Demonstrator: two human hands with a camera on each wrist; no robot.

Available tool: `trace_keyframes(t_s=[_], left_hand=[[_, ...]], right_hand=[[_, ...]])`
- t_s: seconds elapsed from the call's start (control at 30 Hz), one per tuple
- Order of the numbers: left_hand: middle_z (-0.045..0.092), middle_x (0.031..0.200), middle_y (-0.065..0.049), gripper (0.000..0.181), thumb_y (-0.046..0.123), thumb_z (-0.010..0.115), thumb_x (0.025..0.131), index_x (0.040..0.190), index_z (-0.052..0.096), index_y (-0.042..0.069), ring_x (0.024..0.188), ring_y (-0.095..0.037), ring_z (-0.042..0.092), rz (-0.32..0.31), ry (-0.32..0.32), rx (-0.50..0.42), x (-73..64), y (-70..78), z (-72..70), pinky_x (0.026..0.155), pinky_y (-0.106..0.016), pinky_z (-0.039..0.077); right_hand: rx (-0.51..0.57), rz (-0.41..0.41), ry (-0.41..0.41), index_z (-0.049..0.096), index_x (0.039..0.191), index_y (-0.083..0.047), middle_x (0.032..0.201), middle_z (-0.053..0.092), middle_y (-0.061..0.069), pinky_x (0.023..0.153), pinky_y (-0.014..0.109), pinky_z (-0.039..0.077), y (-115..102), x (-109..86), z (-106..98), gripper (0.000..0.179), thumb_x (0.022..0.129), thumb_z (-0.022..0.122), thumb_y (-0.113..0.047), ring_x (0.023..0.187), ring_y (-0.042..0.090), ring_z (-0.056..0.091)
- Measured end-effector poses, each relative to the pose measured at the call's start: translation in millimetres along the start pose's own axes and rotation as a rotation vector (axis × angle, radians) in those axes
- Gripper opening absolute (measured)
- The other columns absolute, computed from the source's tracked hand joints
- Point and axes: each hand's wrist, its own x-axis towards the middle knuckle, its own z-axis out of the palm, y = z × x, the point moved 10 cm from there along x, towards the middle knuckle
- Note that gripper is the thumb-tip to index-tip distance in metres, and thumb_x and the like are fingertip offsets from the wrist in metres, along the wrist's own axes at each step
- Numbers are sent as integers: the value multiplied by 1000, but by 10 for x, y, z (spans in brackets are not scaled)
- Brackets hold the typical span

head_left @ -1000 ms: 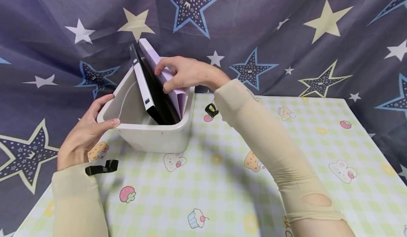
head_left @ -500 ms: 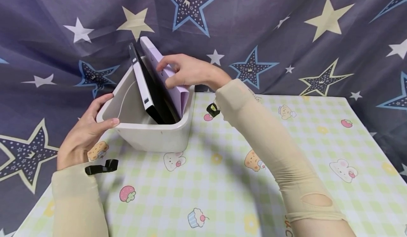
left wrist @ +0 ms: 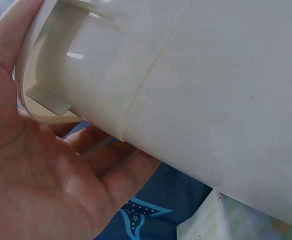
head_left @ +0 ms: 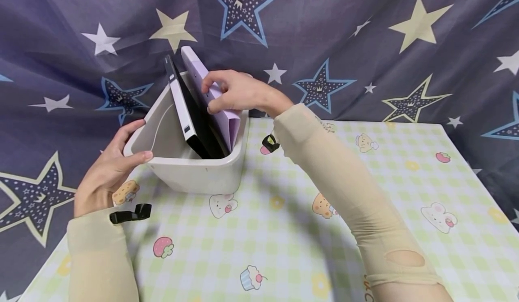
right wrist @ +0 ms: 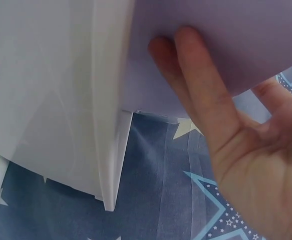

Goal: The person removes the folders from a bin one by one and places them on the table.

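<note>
A white plastic bin stands on the table's left side, tilted in my view. My left hand holds its left rim, thumb over the edge; in the left wrist view the fingers lie along the outer wall. Two file folders stand inside, leaning: a black one with a white spine, and a purple one to its right, against the bin's right wall. My right hand grips the purple folder by its upper edge. In the right wrist view, fingers lie flat along its outer face. The folders' lower ends are hidden in the bin.
A green-and-white checked tablecloth with cartoon prints covers the table. Behind it hangs a dark curtain with stars, close to the bin's back. Black straps sit at both wrists.
The purple folder has shifted slightly up and to the right, and its near end sits higher against the bin wall. My right hand moved slightly with it; my left hand kept its place.
</note>
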Motion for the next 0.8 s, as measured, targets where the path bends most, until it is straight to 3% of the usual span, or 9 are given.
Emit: trace_keyframes(t_s=[0.23,0.5,0.8], left_hand=[[36,130,-9,77,-19,55,82,147,28,12,103,-17,48,4,-8,-8,8,9,11,80,-20,48],[35,131,-9,77,-18,55,82,147,27,13,104,-17,48,2,-10,-3,-6,4,-5,80,-20,48],[34,132,-9,78,-19,56,82,147,27,13,104,-17,48,-4,-3,4,-2,4,10,81,-20,48]], right_hand=[[98,-19,-12,57,111,-21,68,45,4,51,28,39,20,-41,-3,34,79,68,-16,53,15,46],[103,-6,11,58,109,-19,66,46,4,51,28,44,7,-64,-33,32,79,68,-16,57,16,51],[160,-16,20,58,109,-17,67,48,5,50,26,41,37,-96,-54,32,78,67,-13,58,15,51]])
